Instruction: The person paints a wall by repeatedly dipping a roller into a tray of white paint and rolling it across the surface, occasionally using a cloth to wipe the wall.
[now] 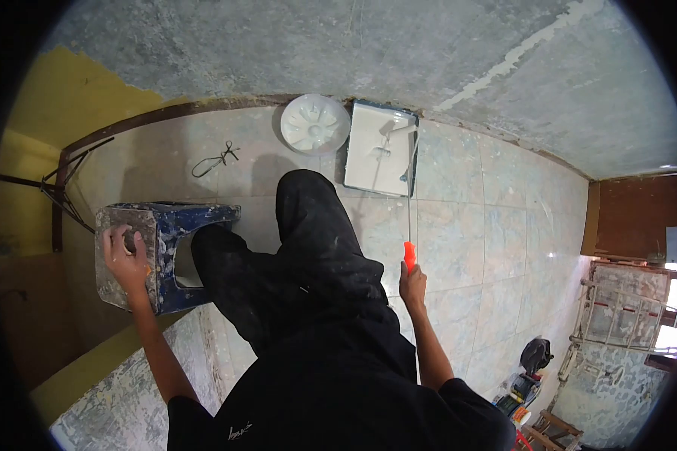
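My right hand (412,284) is closed round the orange-red handle (409,257) of a paint roller. Its thin metal rod runs up to a tray (346,169) of white paint, where a roller end (405,129) lies against the right side. At the left, my left hand (129,259) is over the top of a paint-spattered blue plastic stool (174,225). Its fingers and thumb curl round a dark roundish thing (130,241), whose kind I cannot make out.
Beside the tray stands a round white-coated basin (316,124). A bent wire piece (217,161) lies on the tiled floor (459,240). Patchy grey wall (278,52) borders the floor. A metal frame (56,180) stands at far left, a black bag (535,355) and containers lower right.
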A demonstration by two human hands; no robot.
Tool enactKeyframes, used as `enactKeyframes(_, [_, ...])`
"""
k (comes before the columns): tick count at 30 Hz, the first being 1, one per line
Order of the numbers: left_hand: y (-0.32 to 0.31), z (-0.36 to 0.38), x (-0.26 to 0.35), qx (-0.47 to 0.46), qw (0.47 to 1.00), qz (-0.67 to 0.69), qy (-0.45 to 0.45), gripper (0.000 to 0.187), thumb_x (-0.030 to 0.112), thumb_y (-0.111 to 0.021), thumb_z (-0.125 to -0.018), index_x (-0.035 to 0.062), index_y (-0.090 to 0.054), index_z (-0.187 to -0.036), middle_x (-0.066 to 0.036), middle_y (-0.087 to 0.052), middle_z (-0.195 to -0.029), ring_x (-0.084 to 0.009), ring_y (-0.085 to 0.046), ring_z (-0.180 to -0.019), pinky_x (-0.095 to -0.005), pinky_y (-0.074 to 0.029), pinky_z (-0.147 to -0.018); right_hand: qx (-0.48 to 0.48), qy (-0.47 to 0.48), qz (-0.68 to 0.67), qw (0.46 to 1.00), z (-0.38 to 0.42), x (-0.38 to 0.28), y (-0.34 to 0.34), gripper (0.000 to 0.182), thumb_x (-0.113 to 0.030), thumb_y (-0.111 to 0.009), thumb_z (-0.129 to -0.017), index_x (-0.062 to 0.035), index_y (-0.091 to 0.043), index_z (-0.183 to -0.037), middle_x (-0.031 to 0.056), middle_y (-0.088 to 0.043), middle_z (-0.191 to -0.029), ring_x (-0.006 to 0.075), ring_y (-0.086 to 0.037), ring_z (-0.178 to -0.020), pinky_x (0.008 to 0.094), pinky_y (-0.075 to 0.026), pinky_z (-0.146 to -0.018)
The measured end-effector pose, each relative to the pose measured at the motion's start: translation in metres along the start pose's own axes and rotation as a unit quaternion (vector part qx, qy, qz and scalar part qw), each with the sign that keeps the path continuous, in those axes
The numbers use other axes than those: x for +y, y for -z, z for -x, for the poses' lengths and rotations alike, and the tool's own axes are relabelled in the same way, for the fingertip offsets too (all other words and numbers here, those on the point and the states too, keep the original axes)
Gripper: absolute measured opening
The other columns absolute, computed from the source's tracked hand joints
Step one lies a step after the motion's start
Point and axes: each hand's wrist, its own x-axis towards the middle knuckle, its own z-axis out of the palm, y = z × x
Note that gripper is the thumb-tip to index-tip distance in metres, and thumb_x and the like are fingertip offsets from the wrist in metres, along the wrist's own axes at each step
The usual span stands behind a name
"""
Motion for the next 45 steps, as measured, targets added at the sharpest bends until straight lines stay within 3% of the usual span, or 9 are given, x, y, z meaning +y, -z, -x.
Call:
enactKeyframes(4, [0.0, 0.001, -0.001, -0.009, 0.999, -0.028, 0.018, 0.019, 0.01, -0.065, -0.08, 0.0017, -0.061, -0.096, -0.017, -0.055, -0.096, -0.0367, -0.057, -0.087, -0.0416, -0.047, -0.074, -0.004, 0.023, -0.075, 0.997, 0.006, -0.028, 0.009, 0.046, -0.037, -0.053, -0.097, 0.006, -0.054, -0.082, 0.029, -0.059, -0.069, 0.0492, -0.058, -0.067, 0.0516, -0.044, -0.058])
enactKeyframes(7, [0.0, 0.001, -0.003, -0.001, 1.0, -0.017, 0.012, 0.019, 0.011, -0.066, -0.08, 0.002, -0.061, -0.096, -0.017, -0.055, -0.097, -0.0366, -0.057, -0.088, -0.0416, -0.047, -0.075, -0.088, -0.021, -0.168, 0.982, -0.004, -0.042, 0.008, 0.046, -0.038, -0.054, -0.096, 0.0059, -0.054, -0.08, 0.0281, -0.059, -0.069, 0.0484, -0.058, -0.068, 0.0512, -0.044, -0.06])
enactKeyframes(12, [-0.003, 0.006, -0.009, 0.019, 0.999, -0.04, 0.013, 0.02, 0.012, -0.067, -0.079, 0.0024, -0.062, -0.096, -0.017, -0.055, -0.099, -0.0378, -0.057, -0.091, -0.0431, -0.048, -0.077, -0.051, 0.155, -0.069, 0.984, -0.028, -0.072, 0.001, 0.041, -0.034, -0.057, -0.094, 0.0044, -0.056, -0.08, 0.0287, -0.062, -0.073, 0.0479, -0.06, -0.065, 0.0516, -0.044, -0.052])
enactKeyframes(16, [0.0, 0.004, -0.01, 0.023, 0.998, -0.05, 0.008, 0.021, 0.013, -0.068, -0.079, 0.0027, -0.062, -0.096, -0.018, -0.055, -0.101, -0.0393, -0.058, -0.092, -0.0438, -0.048, -0.078, -0.084, 0.127, 0.047, 0.987, -0.037, -0.079, -0.024, 0.04, -0.036, -0.056, -0.094, 0.0041, -0.052, -0.092, 0.0321, -0.061, -0.073, 0.049, -0.062, -0.071, 0.0535, -0.049, -0.059])
enactKeyframes(19, [-0.001, 0.003, -0.008, 0.032, 0.998, -0.053, -0.002, 0.021, 0.013, -0.068, -0.078, 0.0028, -0.063, -0.096, -0.018, -0.055, -0.101, -0.0394, -0.058, -0.091, -0.0436, -0.048, -0.077, -0.103, 0.112, 0.126, 0.98, -0.043, -0.09, -0.026, 0.042, -0.04, -0.052, -0.095, 0.0017, -0.05, -0.099, 0.0269, -0.064, -0.079, 0.0457, -0.065, -0.073, 0.0522, -0.052, -0.062])
enactKeyframes(31, [-0.001, 0.002, -0.007, 0.035, 0.998, -0.056, 0.008, 0.021, 0.012, -0.07, -0.077, 0.0028, -0.063, -0.095, -0.018, -0.056, -0.101, -0.0386, -0.058, -0.09, -0.0433, -0.049, -0.077, -0.111, 0.089, 0.085, 0.986, -0.026, -0.087, -0.034, 0.04, -0.038, -0.053, -0.095, 0.0009, -0.048, -0.102, 0.0271, -0.065, -0.079, 0.0453, -0.065, -0.073, 0.053, -0.051, -0.063])
enactKeyframes(35, [-0.002, 0.003, -0.012, 0.042, 0.998, -0.05, -0.004, 0.022, 0.012, -0.07, -0.077, 0.0028, -0.063, -0.095, -0.017, -0.056, -0.1, -0.0387, -0.058, -0.09, -0.0433, -0.049, -0.077, -0.112, 0.096, 0.04, 0.988, -0.03, -0.078, -0.035, 0.039, -0.034, -0.056, -0.094, 0.0047, -0.052, -0.094, 0.0302, -0.062, -0.074, 0.0471, -0.063, -0.074, 0.0529, -0.049, -0.061])
enactKeyframes(41, [0.005, 0.002, -0.009, 0.01, 0.999, -0.016, 0.041, 0.021, 0.014, -0.068, -0.078, 0.003, -0.06, -0.093, -0.018, -0.054, -0.1, -0.0405, -0.057, -0.09, -0.0442, -0.048, -0.079, -0.07, 0.296, -0.068, 0.95, -0.029, -0.055, -0.022, 0.044, -0.034, -0.06, -0.093, 0.004, -0.055, -0.071, 0.0288, -0.058, -0.069, 0.0488, -0.057, -0.067, 0.0519, -0.041, -0.053])
enactKeyframes(45, [0.008, 0.002, -0.006, 0.026, 0.997, -0.009, 0.074, 0.025, 0.021, -0.069, -0.076, 0.0045, -0.061, -0.092, -0.019, -0.055, -0.102, -0.0414, -0.056, -0.095, -0.0462, -0.046, -0.081, -0.065, 0.222, -0.108, 0.967, -0.011, -0.088, 0.016, 0.046, -0.035, -0.058, -0.094, 0.0046, -0.054, -0.071, 0.0303, -0.057, -0.071, 0.0483, -0.057, -0.068, 0.0521, -0.041, -0.056])
